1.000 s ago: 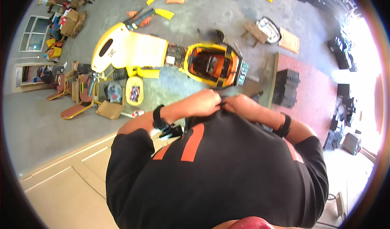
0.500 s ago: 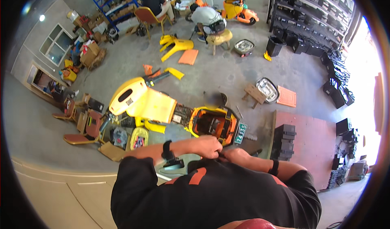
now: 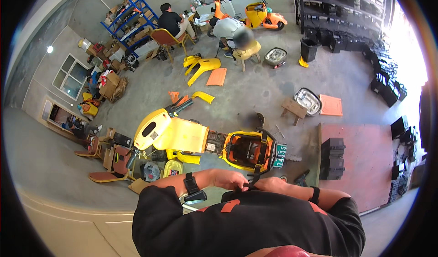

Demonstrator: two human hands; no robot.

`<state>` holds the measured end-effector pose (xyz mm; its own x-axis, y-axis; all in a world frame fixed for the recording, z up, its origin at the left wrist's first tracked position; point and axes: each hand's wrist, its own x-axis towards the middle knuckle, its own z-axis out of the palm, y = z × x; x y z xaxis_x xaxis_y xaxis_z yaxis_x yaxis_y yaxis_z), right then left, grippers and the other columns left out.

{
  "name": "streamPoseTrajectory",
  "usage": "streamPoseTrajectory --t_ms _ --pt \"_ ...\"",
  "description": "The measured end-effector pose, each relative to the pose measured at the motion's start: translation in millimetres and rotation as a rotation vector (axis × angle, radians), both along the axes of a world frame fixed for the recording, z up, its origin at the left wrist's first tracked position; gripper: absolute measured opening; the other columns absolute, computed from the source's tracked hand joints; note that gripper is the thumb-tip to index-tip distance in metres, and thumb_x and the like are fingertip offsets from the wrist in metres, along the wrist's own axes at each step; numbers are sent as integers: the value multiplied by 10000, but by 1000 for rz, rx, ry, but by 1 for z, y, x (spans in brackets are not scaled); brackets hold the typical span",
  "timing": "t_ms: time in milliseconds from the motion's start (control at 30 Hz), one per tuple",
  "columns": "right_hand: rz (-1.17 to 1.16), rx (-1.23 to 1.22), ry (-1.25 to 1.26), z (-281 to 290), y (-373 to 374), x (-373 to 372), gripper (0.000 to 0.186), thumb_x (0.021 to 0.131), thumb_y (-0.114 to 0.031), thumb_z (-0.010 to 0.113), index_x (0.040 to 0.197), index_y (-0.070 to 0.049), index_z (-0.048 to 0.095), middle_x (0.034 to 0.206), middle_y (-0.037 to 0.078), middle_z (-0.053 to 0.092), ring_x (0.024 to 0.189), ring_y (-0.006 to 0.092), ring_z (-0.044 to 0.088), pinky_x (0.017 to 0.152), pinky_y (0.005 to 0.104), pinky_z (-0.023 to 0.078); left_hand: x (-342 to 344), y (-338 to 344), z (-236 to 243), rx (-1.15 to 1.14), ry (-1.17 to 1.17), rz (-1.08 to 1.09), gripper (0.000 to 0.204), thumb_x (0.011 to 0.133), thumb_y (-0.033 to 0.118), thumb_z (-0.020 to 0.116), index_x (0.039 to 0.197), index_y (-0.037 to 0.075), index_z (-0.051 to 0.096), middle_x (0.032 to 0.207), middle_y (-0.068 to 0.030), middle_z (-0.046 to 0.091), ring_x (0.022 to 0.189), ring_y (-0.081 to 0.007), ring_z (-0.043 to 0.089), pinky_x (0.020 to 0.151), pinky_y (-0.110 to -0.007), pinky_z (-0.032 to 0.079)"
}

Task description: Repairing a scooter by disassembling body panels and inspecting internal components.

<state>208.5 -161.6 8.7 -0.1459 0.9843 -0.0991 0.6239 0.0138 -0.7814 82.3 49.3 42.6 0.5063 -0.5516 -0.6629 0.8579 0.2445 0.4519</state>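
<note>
In front of my chest, my left hand (image 3: 232, 180) is closed with fingertips pinched on a black strap (image 3: 250, 185). My right hand (image 3: 270, 185) meets it from the other side, fingers curled at the same strap. Part of the strap is hidden by the fingers and my dark shirt. Just beyond both hands stands a partly dismantled yellow scooter (image 3: 182, 136). Its open rear compartment (image 3: 248, 150) has an orange inside, and a green plate (image 3: 280, 155) is fixed at its end.
To the right, black cases (image 3: 332, 159) stand on a reddish platform (image 3: 360, 152). Past the scooter are a wooden stool (image 3: 294, 109), an orange panel (image 3: 331, 105) and yellow body panels (image 3: 203, 67). Two people (image 3: 171, 20) sit farther back. Red chairs (image 3: 114, 168) stand at left.
The view has shifted, so the scooter and room sit farther right. My hands stay together in front of my chest, slightly lower in view; the black strap between them shows more.
</note>
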Motion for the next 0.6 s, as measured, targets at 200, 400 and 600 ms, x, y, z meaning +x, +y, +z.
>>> streamPoseTrajectory --t_ms 200,400,600 --pt "-40 -48 -27 7 -3 9 382 926 -414 504 905 -45 599 863 183 642 829 374 645 727 470 504 14 13 22 142 -202 -239 269 838 153 557 988 -44 664 937 -72 631 874 -114 557 810 -236 422" --pt "32 42 -40 0 -6 14 388 917 -399 530 818 -26 569 796 174 628 767 367 642 684 459 512 44 23 46 496 -322 -677 433 850 438 651 1010 35 663 863 -66 675 789 -156 615 723 -331 482" --pt "45 165 46 2 -14 26 381 913 -365 557 763 -16 542 738 156 586 713 361 619 646 444 505 80 -10 82 1104 -783 -919 194 716 213 679 849 111 580 724 -50 618 750 -265 630 733 -391 379"
